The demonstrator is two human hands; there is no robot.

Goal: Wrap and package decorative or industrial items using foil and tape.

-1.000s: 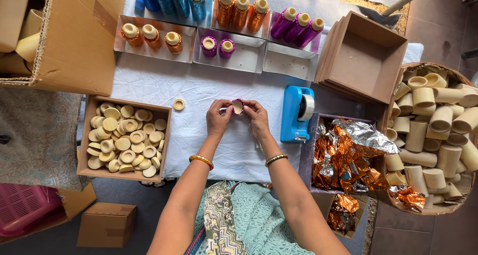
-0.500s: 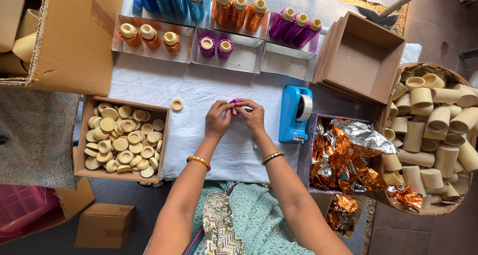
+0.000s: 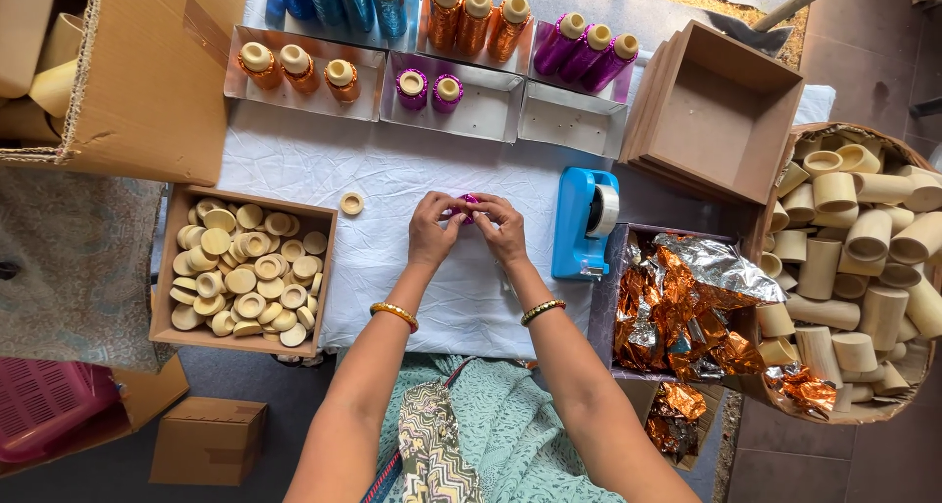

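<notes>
Two hands meet at the centre of the white cloth (image 3: 324, 159): the left hand (image 3: 433, 230) and right hand (image 3: 500, 228) both pinch a small purple foil-wrapped piece (image 3: 468, 205), fingertips closed on it from either side. At nine o'clock of them sits a box of wooden discs (image 3: 243, 269), one loose disc (image 3: 351, 203) at ten o'clock, a blue tape dispenser (image 3: 585, 222) close at three o'clock, crumpled copper foil (image 3: 687, 307) at four o'clock.
</notes>
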